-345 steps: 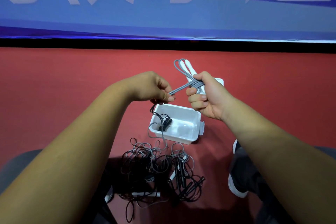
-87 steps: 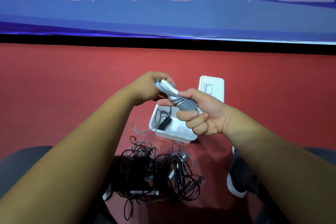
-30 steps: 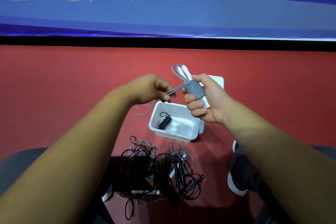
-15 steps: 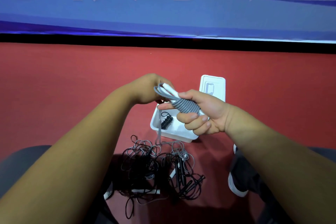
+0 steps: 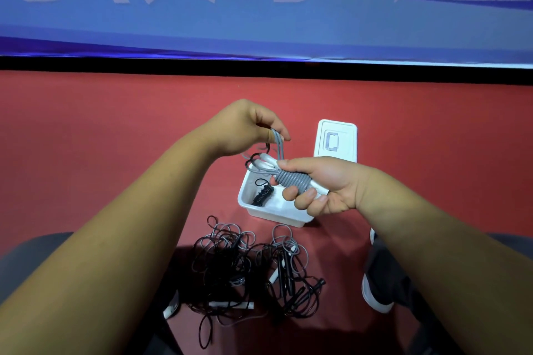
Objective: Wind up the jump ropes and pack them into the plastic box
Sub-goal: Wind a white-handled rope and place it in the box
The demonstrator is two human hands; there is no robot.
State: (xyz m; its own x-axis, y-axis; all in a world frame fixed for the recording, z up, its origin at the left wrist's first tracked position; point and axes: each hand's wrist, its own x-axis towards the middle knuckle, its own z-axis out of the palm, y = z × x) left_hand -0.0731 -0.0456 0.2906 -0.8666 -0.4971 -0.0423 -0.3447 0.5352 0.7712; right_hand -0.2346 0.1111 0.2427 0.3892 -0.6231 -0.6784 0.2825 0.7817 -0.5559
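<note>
Your right hand (image 5: 326,184) grips the grey rope (image 5: 291,179), left hand (image 5: 245,127) pinching its loops. Plastic box (image 5: 277,215) holds one black rope (image 5: 263,194); tangle (image 5: 253,265) remains.

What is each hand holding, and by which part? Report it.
Both hold the grey jump rope: the right hand grips its coiled middle; the left hand pinches its loose loops above.

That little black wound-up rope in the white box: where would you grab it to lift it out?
Pinch its thick coiled middle from straight above. The black bundle lies flat in the open-topped box, whose walls block the sides, and its loose end loop would likely flop.
</note>
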